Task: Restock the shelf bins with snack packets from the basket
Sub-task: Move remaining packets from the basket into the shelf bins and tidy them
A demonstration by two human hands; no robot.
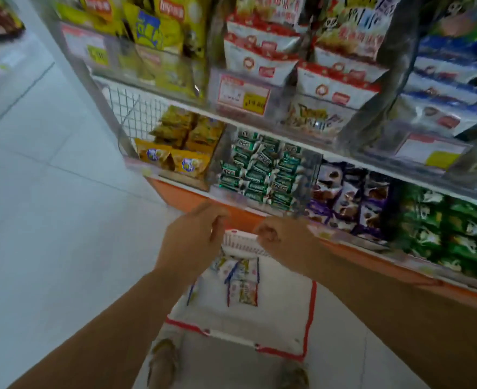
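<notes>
A white basket with a red rim (311,304) stands on the floor below the shelf. A few snack packets (242,279) lie at its far end. My left hand (192,237) hovers over the basket's far wall, fingers loosely bent and holding nothing. My right hand (282,237) is beside it, fingers curled in, with nothing visible in it. Both hands are just in front of the bottom shelf's bin of green-and-white packets (259,169). The view is blurred.
The bottom shelf also has bins of yellow packets (175,153), purple packets (349,197) and green packets (442,234). Bigger chip and snack bags (262,51) fill the shelves above. An orange shelf base (192,197) runs along the floor. My feet (163,360) stand behind the basket.
</notes>
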